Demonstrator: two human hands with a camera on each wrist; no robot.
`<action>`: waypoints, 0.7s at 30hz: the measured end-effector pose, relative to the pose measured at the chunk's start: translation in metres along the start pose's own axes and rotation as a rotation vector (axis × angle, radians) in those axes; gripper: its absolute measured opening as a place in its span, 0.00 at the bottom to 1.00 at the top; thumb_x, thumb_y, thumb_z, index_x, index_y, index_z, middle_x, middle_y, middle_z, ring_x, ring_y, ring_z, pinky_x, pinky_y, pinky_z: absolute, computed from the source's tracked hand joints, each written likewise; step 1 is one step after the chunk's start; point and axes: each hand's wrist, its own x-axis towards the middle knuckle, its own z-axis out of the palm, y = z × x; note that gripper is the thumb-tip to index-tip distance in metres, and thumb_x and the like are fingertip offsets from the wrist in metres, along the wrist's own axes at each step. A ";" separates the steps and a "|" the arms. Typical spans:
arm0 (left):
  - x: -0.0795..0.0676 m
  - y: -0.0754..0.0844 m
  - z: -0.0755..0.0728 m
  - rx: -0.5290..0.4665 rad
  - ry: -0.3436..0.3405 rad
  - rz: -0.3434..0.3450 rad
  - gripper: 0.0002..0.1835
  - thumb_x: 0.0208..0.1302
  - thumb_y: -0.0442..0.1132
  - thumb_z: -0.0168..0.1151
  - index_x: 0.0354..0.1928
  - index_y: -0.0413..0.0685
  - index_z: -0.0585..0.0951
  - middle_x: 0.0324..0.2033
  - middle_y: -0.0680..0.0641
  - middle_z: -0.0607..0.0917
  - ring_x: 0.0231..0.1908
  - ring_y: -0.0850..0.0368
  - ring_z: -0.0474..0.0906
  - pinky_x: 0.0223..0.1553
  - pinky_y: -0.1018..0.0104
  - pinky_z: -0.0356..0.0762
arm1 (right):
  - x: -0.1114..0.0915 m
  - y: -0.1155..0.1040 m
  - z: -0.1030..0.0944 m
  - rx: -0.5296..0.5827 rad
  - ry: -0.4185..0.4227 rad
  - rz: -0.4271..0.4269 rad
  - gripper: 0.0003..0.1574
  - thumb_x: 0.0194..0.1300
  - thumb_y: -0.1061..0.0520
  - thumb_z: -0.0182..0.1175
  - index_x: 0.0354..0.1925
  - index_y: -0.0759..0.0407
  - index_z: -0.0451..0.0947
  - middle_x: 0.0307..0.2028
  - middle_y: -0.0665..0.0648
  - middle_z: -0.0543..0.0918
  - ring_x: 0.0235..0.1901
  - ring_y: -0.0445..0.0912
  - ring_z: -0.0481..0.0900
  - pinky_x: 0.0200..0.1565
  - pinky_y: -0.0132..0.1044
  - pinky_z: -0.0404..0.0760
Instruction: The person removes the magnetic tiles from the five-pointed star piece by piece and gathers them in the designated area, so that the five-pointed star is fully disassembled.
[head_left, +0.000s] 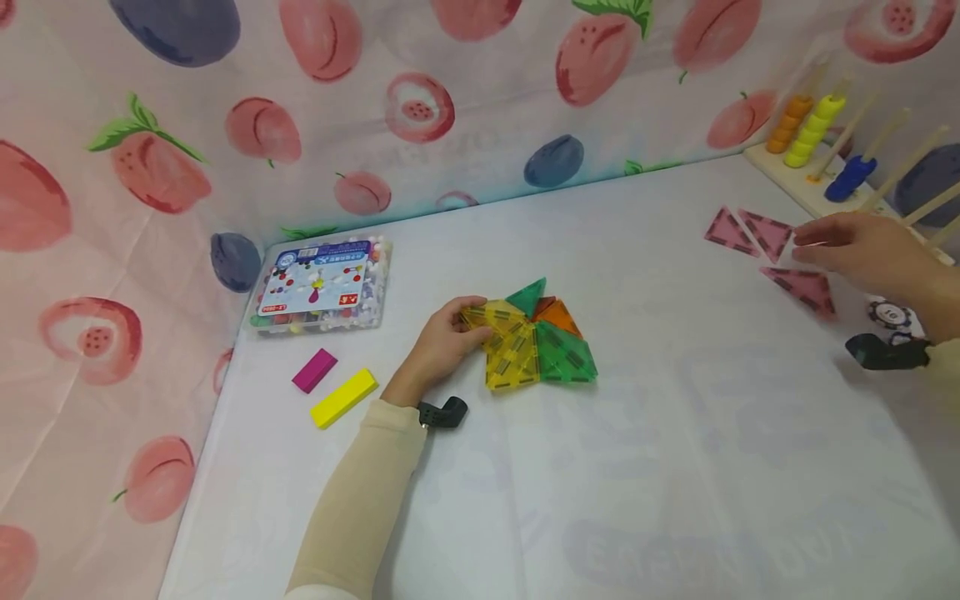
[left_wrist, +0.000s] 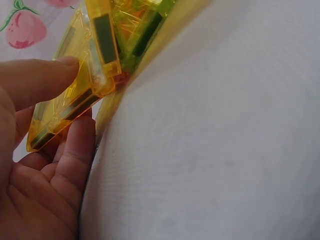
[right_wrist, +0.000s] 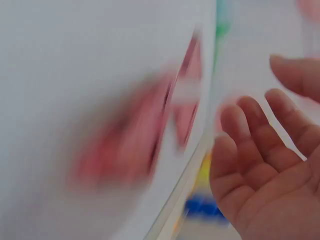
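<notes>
My left hand (head_left: 442, 346) pinches the edge of a yellow magnetic tile (head_left: 510, 358), thumb on one face and fingers behind it in the left wrist view. That tile belongs to a small joined cluster, with a green tile (head_left: 566, 354) on its right, a smaller green triangle at the back and an orange tile (head_left: 561, 317) behind. Over at the right, my right hand (head_left: 877, 254) hovers with loosely bent fingers and nothing in them. Close by its fingertips are three pink triangular magnetic tiles (head_left: 802, 287), blurred in the right wrist view.
A clear box of small beads (head_left: 318, 283) sits at the back left. In front of it lie a magenta block (head_left: 315, 371) and a yellow block (head_left: 343, 398). A wooden peg rack (head_left: 795, 179) with coloured rings stands back right, and poker chips (head_left: 890, 314) lie beneath the right wrist.
</notes>
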 end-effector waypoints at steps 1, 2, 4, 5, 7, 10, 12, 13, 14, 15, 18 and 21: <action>0.000 0.000 -0.001 0.000 0.003 0.000 0.23 0.55 0.49 0.63 0.54 0.67 0.70 0.45 0.54 0.73 0.37 0.55 0.70 0.35 0.66 0.71 | -0.002 -0.013 0.004 0.003 -0.021 -0.043 0.44 0.60 0.34 0.48 0.61 0.64 0.59 0.54 0.72 0.65 0.50 0.65 0.62 0.44 0.62 0.65; -0.001 0.001 -0.001 0.000 0.007 -0.002 0.23 0.55 0.49 0.63 0.54 0.67 0.71 0.46 0.54 0.73 0.37 0.55 0.70 0.35 0.66 0.71 | -0.004 -0.027 0.010 0.005 -0.036 -0.106 0.41 0.60 0.35 0.49 0.59 0.63 0.62 0.53 0.70 0.67 0.50 0.63 0.64 0.45 0.56 0.68; -0.001 0.001 -0.002 -0.004 0.016 0.002 0.23 0.55 0.48 0.63 0.54 0.67 0.71 0.46 0.53 0.73 0.37 0.55 0.70 0.35 0.66 0.71 | -0.005 -0.054 0.026 0.028 -0.071 -0.216 0.36 0.60 0.37 0.51 0.57 0.60 0.66 0.51 0.64 0.72 0.49 0.57 0.68 0.45 0.46 0.72; -0.001 0.001 -0.003 -0.005 0.021 0.004 0.23 0.55 0.48 0.63 0.54 0.67 0.71 0.46 0.53 0.73 0.37 0.55 0.70 0.35 0.66 0.71 | -0.006 -0.067 0.036 0.041 -0.089 -0.272 0.33 0.61 0.38 0.52 0.55 0.59 0.68 0.50 0.62 0.73 0.48 0.54 0.69 0.44 0.43 0.72; -0.001 0.001 -0.003 -0.004 0.030 0.005 0.23 0.55 0.47 0.63 0.53 0.67 0.71 0.45 0.53 0.73 0.36 0.54 0.70 0.34 0.66 0.71 | -0.005 -0.092 0.059 0.075 -0.136 -0.365 0.29 0.61 0.41 0.52 0.53 0.57 0.70 0.49 0.58 0.75 0.48 0.51 0.70 0.46 0.40 0.71; 0.000 -0.001 -0.002 -0.012 0.034 0.006 0.22 0.55 0.47 0.63 0.53 0.66 0.71 0.45 0.53 0.74 0.36 0.54 0.70 0.33 0.66 0.71 | -0.003 -0.125 0.095 0.106 -0.234 -0.418 0.28 0.62 0.40 0.52 0.54 0.55 0.71 0.50 0.54 0.74 0.50 0.49 0.69 0.49 0.48 0.69; 0.000 -0.002 -0.001 -0.017 0.030 0.007 0.22 0.55 0.47 0.63 0.53 0.67 0.71 0.45 0.53 0.74 0.36 0.54 0.71 0.34 0.66 0.71 | -0.001 -0.143 0.116 0.123 -0.287 -0.439 0.28 0.62 0.41 0.52 0.54 0.56 0.71 0.51 0.54 0.74 0.52 0.50 0.68 0.51 0.52 0.66; 0.000 -0.003 -0.001 -0.017 0.027 0.008 0.22 0.55 0.47 0.63 0.53 0.67 0.71 0.45 0.53 0.74 0.36 0.54 0.71 0.34 0.66 0.72 | -0.001 -0.151 0.125 0.126 -0.311 -0.450 0.28 0.62 0.41 0.51 0.55 0.56 0.70 0.51 0.54 0.74 0.52 0.51 0.67 0.52 0.52 0.66; 0.000 -0.003 0.000 -0.019 0.023 0.007 0.22 0.55 0.47 0.63 0.53 0.67 0.71 0.45 0.53 0.74 0.36 0.54 0.71 0.34 0.66 0.72 | 0.000 -0.159 0.132 0.130 -0.331 -0.459 0.28 0.63 0.41 0.51 0.55 0.55 0.70 0.51 0.54 0.74 0.53 0.51 0.67 0.53 0.52 0.65; 0.000 -0.004 0.001 -0.018 0.022 0.007 0.22 0.55 0.47 0.63 0.53 0.67 0.71 0.45 0.53 0.74 0.36 0.54 0.71 0.34 0.66 0.72 | 0.000 -0.165 0.138 0.133 -0.350 -0.471 0.28 0.63 0.40 0.51 0.55 0.54 0.70 0.51 0.53 0.74 0.52 0.51 0.68 0.53 0.51 0.65; -0.001 -0.004 0.002 -0.014 0.022 0.010 0.22 0.55 0.47 0.63 0.53 0.67 0.71 0.45 0.53 0.74 0.36 0.54 0.71 0.34 0.66 0.72 | 0.001 -0.181 0.150 0.149 -0.405 -0.497 0.29 0.63 0.40 0.49 0.56 0.54 0.69 0.52 0.53 0.73 0.52 0.49 0.68 0.53 0.48 0.65; -0.001 -0.003 0.002 -0.022 0.026 0.017 0.22 0.55 0.47 0.63 0.53 0.67 0.71 0.46 0.53 0.74 0.37 0.55 0.71 0.36 0.66 0.72 | 0.003 -0.191 0.156 0.171 -0.416 -0.497 0.28 0.63 0.40 0.49 0.56 0.53 0.69 0.51 0.52 0.73 0.52 0.48 0.68 0.53 0.47 0.65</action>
